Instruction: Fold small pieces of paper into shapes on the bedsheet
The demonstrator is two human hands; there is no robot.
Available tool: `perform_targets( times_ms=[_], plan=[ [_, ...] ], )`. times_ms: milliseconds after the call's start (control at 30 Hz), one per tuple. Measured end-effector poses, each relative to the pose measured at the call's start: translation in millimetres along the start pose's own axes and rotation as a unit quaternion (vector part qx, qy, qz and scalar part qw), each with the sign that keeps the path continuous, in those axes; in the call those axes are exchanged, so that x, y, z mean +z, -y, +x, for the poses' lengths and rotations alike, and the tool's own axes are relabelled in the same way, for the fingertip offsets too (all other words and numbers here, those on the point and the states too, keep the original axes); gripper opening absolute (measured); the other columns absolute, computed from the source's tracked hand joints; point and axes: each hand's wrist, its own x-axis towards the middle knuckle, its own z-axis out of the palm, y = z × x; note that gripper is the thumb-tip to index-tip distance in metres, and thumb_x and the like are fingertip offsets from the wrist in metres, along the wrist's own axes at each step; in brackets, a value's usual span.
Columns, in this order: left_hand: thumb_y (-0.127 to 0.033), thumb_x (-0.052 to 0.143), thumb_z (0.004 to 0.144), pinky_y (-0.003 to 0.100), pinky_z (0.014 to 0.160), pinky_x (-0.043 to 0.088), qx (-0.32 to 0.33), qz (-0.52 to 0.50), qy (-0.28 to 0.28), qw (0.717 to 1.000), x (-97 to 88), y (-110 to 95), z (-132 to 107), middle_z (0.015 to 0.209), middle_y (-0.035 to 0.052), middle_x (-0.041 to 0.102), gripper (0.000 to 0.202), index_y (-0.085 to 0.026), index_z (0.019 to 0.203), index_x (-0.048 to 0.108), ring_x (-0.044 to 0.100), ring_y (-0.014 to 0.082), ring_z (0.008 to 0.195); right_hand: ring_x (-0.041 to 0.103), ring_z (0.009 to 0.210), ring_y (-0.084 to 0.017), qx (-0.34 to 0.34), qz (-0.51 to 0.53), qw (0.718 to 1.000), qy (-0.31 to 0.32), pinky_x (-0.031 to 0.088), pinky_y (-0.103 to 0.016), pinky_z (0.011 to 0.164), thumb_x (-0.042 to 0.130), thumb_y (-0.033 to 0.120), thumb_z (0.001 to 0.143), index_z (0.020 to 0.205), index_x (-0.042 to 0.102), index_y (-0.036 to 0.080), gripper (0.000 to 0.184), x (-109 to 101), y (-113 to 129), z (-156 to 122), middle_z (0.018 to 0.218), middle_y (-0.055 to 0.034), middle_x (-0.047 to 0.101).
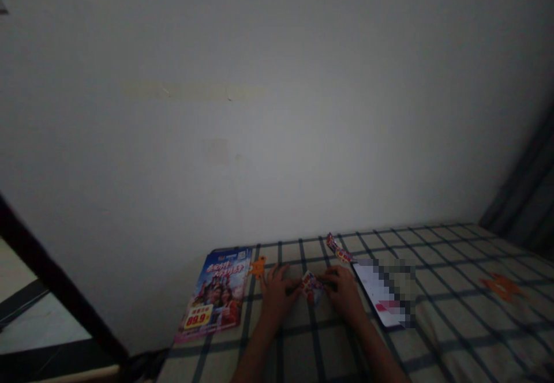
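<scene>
Between my two hands is a small folded piece of printed paper (310, 288), diamond-shaped, with red, white and blue print. My left hand (279, 289) pinches its left corner between thumb and finger. On the other side, my right hand (341, 289) holds the right corner the same way. Both hands rest low over the checked cloth. An orange animal-shaped cutout (258, 267) lies just beyond my left hand's fingers. Past my right hand is a curled strip of printed paper (339, 249).
A stack of printed flyers (219, 296) lies to the left on the checked cloth (294, 348). A tablet or phone with a lit screen (376, 290), partly pixelated, is at the right. Farther right sits another orange shape (502, 286). A pale wall (303, 112) stands behind.
</scene>
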Motion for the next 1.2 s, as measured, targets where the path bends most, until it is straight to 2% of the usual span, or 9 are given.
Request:
perform_targets(
  times_ms=[333,500,667,800,933,1100,1200],
  plan=[
    [-0.028,0.075,0.075,0.061,0.119,0.01,0.003,-0.05,-0.046,0.998,2.2,-1.8,1.9,0.141,0.0005,0.059,0.023,-0.034,0.096,0.077,0.037,0.0315,0.139,0.059,0.107,-0.026,-0.088,0.071,0.994,-0.003,0.04,-0.045,0.1,0.06,0.018,0.078,0.105,0.074,0.029,0.033,0.2,-2.2,-1.8,0.104,-0.0046,0.071],
    [-0.031,0.073,0.078,0.06,0.119,0.011,0.002,-0.062,-0.063,0.996,5.4,-0.3,2.6,0.139,0.0012,0.06,0.019,-0.032,0.097,0.077,0.038,0.031,0.138,0.062,0.1,-0.026,-0.09,0.119,0.989,-0.005,0.043,-0.045,0.096,0.058,0.018,0.077,0.104,0.073,0.026,0.032,2.0,-6.9,-0.9,0.101,-0.0045,0.073],
    [-0.035,0.071,0.081,0.062,0.118,0.011,-0.007,-0.073,-0.061,0.995,6.6,-1.0,2.9,0.138,0.0006,0.061,0.011,-0.033,0.087,0.079,0.038,0.0315,0.138,0.062,0.1,-0.025,-0.087,0.153,0.984,-0.02,0.045,-0.042,0.094,0.058,0.018,0.077,0.103,0.073,0.027,0.031,1.5,-8.7,-0.2,0.1,-0.0041,0.072],
    [-0.037,0.071,0.08,0.063,0.117,0.013,-0.004,-0.079,-0.069,0.994,7.1,-0.7,4.2,0.136,-0.0002,0.062,0.01,-0.033,0.084,0.079,0.041,0.0316,0.135,0.062,0.101,-0.026,-0.069,0.151,0.985,-0.044,0.047,-0.042,0.092,0.065,0.031,0.082,0.109,0.072,0.027,0.029,2.1,-7.1,0.3,0.103,-0.0058,0.072],
    [-0.037,0.073,0.079,0.063,0.117,0.014,-0.007,-0.074,-0.077,0.994,6.7,-0.6,4.8,0.136,-0.0002,0.062,0.008,-0.033,0.083,0.079,0.042,0.032,0.134,0.062,0.101,-0.028,-0.067,0.136,0.987,-0.061,0.047,-0.044,0.093,0.066,0.046,0.085,0.099,0.075,0.026,0.026,4.9,-7.2,0.8,0.099,-0.0071,0.072],
    [-0.04,0.074,0.078,0.063,0.117,0.016,0.0,-0.072,-0.081,0.994,7.1,-0.8,4.0,0.135,0.0006,0.062,0.009,-0.034,0.082,0.079,0.043,0.0323,0.132,0.063,0.1,-0.028,-0.058,0.17,0.98,-0.085,0.05,-0.045,0.092,0.064,0.06,0.084,0.088,0.074,0.024,0.038,6.2,-8.7,1.0,0.096,-0.0088,0.072],
    [-0.043,0.077,0.075,0.062,0.117,0.016,0.001,-0.068,-0.079,0.995,8.6,0.3,4.0,0.135,0.0002,0.061,0.017,-0.038,0.091,0.079,0.043,0.0325,0.133,0.065,0.099,-0.028,-0.025,0.201,0.973,-0.115,0.052,-0.045,0.092,0.063,0.065,0.083,0.088,0.073,0.023,0.044,5.2,-9.1,0.9,0.099,-0.01,0.072]
  ],
)
